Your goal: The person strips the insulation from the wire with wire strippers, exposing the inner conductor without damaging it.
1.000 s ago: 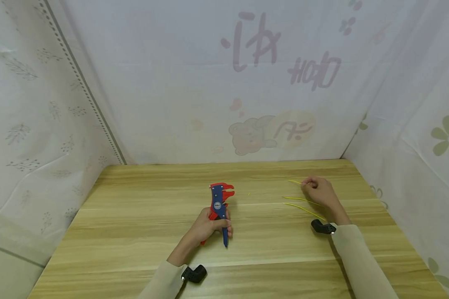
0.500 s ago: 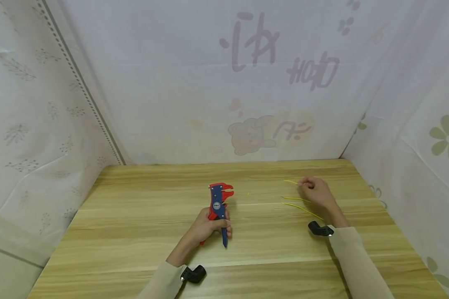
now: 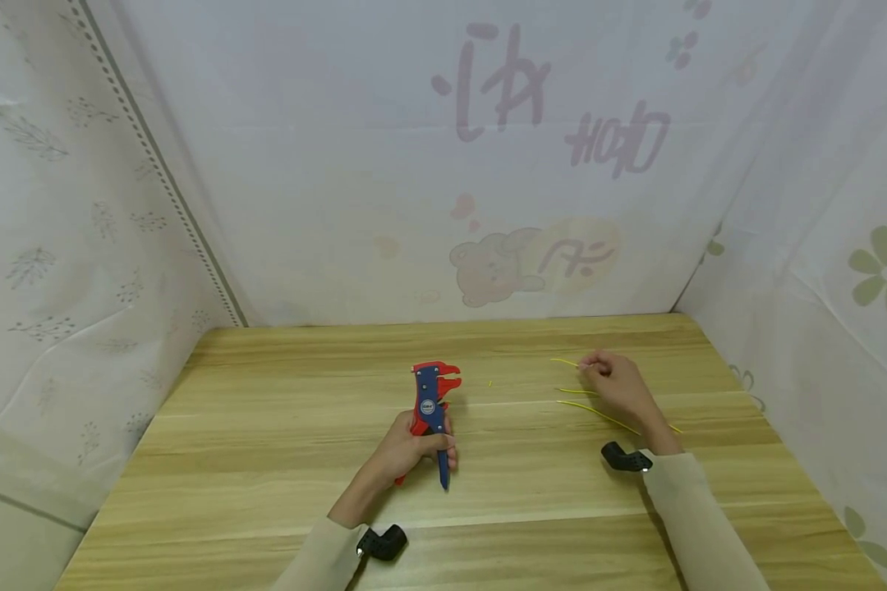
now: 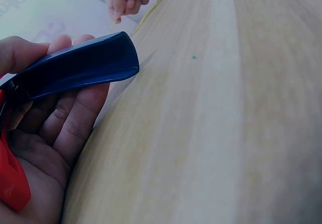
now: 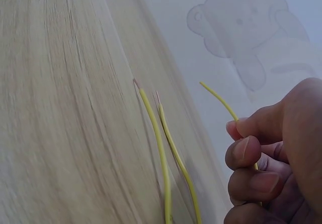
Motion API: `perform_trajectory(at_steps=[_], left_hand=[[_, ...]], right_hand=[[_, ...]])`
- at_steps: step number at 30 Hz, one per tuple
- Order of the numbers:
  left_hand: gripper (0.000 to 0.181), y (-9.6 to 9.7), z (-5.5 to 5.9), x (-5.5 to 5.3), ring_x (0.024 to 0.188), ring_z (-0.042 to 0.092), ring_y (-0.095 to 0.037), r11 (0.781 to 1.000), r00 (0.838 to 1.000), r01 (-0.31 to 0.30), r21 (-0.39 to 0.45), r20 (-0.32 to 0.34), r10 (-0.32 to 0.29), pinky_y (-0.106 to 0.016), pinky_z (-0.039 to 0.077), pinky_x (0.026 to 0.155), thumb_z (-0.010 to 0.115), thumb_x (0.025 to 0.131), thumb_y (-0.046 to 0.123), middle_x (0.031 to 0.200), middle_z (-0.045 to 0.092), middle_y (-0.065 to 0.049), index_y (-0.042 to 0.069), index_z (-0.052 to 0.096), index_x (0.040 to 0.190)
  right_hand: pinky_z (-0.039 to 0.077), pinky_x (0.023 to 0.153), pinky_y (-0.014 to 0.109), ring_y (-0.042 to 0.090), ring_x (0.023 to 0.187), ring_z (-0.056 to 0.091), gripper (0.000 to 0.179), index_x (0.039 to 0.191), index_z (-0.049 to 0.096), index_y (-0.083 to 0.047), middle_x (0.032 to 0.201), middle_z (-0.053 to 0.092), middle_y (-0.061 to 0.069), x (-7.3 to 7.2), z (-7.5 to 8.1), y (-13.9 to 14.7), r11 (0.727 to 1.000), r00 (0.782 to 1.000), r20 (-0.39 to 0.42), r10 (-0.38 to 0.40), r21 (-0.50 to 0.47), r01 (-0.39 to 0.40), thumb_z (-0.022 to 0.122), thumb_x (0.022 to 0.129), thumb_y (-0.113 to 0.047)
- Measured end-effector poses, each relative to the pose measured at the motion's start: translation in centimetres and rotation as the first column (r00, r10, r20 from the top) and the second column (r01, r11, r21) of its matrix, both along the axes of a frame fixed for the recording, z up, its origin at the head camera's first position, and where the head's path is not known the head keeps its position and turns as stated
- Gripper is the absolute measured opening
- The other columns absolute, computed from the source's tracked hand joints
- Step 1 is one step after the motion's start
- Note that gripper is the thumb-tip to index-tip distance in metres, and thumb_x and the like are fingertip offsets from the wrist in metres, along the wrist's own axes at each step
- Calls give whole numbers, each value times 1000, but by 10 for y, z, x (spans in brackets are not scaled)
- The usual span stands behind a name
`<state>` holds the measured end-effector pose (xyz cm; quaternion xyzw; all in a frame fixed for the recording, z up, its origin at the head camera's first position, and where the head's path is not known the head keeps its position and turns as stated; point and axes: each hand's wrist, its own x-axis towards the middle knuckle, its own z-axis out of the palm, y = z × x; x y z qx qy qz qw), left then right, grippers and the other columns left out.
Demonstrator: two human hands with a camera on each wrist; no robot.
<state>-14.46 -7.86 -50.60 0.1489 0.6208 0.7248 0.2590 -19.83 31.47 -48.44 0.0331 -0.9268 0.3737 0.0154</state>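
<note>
My left hand [image 3: 406,447] grips a wire stripper [image 3: 428,402] with red jaws and blue and red handles, its head pointing away from me. In the left wrist view the thumb and fingers lie about the blue handle [image 4: 80,63]. A thin yellow wire [image 5: 220,100] is pinched between thumb and forefinger of my right hand [image 3: 619,384]; its free end points left, and no bare metal shows there. Two more yellow wires [image 3: 599,414] lie on the table beneath that hand. Bare copper tips [image 5: 136,83] show on both in the right wrist view.
A tiny yellow scrap [image 3: 490,383] lies on the wooden table [image 3: 266,460] between the stripper and the wires. Printed cloth curtains [image 3: 340,205] close off the back and both sides of the table.
My right hand has moved a little left, carrying the pinched wire with it. The left hand and the wire stripper have stayed in place.
</note>
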Motion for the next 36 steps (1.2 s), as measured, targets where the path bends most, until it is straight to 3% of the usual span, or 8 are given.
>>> perform_trajectory(at_steps=[11, 21, 36], left_hand=[[27, -1, -1, -1, 73, 73, -21, 1000, 1000, -5, 5, 2, 5, -38, 65, 76, 66, 95, 2, 81, 72, -7, -14, 51, 111], [28, -1, -1, 0, 74, 74, -21, 1000, 1000, -7, -1, 4, 7, -39, 65, 77, 66, 95, 2, 81, 72, -8, -15, 51, 112], [29, 0, -1, 1, 75, 74, -21, 1000, 1000, -16, -3, 21, 16, -38, 65, 78, 63, 96, 0, 82, 72, -7, -17, 50, 115]], right_hand=[[41, 63, 27, 16, 67, 48, 23, 113, 70, -7, 77, 65, 7, 2, -1, -12, 1000, 1000, -13, 20, 4, -20, 52, 104, -19], [29, 47, 23, 6, 51, 33, 22, 111, 68, -4, 58, 40, -6, 5, 0, -19, 996, 996, -42, 74, -39, -75, 52, 104, -17], [29, 46, 23, 4, 49, 32, 22, 113, 67, -4, 59, 40, -5, 11, 6, -28, 993, 995, -44, 88, -80, -91, 54, 105, -19]])
